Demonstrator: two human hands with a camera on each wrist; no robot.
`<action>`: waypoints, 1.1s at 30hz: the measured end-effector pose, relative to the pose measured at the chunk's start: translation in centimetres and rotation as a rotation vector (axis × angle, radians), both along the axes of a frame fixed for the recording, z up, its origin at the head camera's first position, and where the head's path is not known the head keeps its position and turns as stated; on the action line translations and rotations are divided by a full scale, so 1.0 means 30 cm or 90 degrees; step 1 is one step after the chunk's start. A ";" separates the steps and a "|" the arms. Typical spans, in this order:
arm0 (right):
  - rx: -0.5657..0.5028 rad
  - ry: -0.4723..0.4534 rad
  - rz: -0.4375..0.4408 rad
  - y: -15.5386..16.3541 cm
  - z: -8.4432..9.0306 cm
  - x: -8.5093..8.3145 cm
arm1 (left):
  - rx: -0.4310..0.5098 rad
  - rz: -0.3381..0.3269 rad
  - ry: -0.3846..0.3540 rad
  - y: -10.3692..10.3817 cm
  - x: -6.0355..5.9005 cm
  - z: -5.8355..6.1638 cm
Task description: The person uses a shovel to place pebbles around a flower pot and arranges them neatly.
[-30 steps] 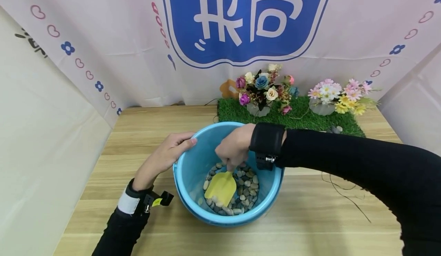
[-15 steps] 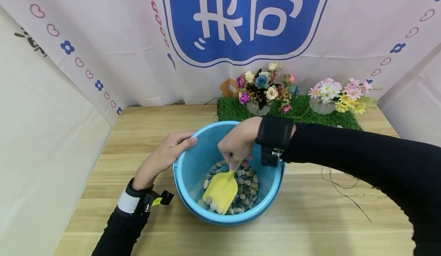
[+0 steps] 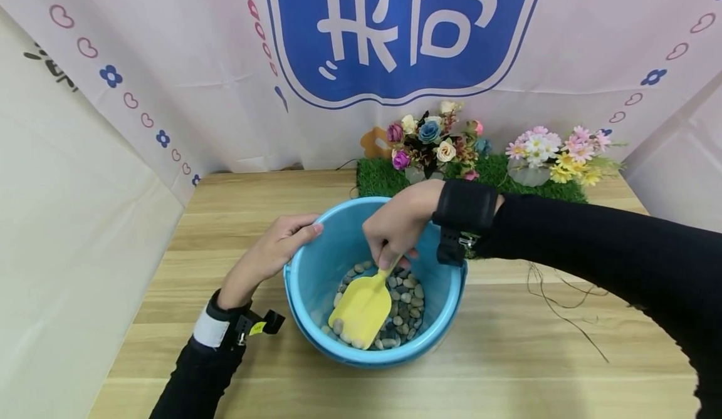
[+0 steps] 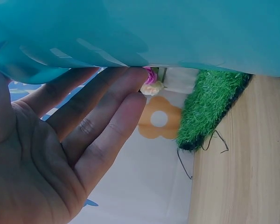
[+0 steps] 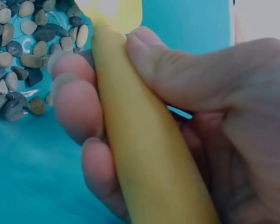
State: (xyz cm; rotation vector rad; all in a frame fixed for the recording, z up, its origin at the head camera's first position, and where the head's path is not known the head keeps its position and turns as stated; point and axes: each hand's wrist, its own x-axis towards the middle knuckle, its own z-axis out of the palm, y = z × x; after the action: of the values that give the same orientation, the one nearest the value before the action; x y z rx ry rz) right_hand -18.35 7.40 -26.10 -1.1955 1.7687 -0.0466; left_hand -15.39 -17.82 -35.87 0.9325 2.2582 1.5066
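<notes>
A blue bucket (image 3: 333,218) stands on the wooden table with a layer of pebbles (image 3: 408,303) over its bottom. My right hand (image 3: 397,225) reaches inside and grips the handle of a yellow toy shovel (image 3: 361,312). The right wrist view shows thumb and fingers wrapped around that handle (image 5: 135,130). The blade slopes down toward the near left of the bucket, a few pebbles at its front edge. On the left side, my left hand (image 3: 276,250) holds the bucket's rim, thumb over it and fingers along the outer wall, as the left wrist view (image 4: 79,126) shows.
Behind the bucket lies an artificial grass mat (image 3: 380,178) bearing a pot of mixed roses (image 3: 431,143) and a pot of pink and yellow flowers (image 3: 558,153). Thin dark strands (image 3: 564,312) lie on the table (image 3: 507,356) at right. A printed cloth (image 3: 225,93) hangs at the back.
My right hand has moved up and to the right, with the shovel's handle rising. More of the blade shows, with fewer pebbles covering it. The left hand stays on the rim.
</notes>
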 end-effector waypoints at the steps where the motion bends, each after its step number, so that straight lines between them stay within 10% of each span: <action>1: -0.003 -0.001 -0.001 0.004 0.003 -0.001 | -0.001 0.001 0.000 0.001 0.000 0.000; 33: -0.110 -0.134 -0.062 0.117 0.053 -0.024 | -0.006 0.008 0.004 0.003 0.003 0.002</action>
State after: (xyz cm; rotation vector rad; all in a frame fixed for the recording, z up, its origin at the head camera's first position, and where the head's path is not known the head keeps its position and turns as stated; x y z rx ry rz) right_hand -19.06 10.92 -24.51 -1.1795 1.6611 -0.3763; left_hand -15.30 -17.72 -35.80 0.9229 2.2773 1.4997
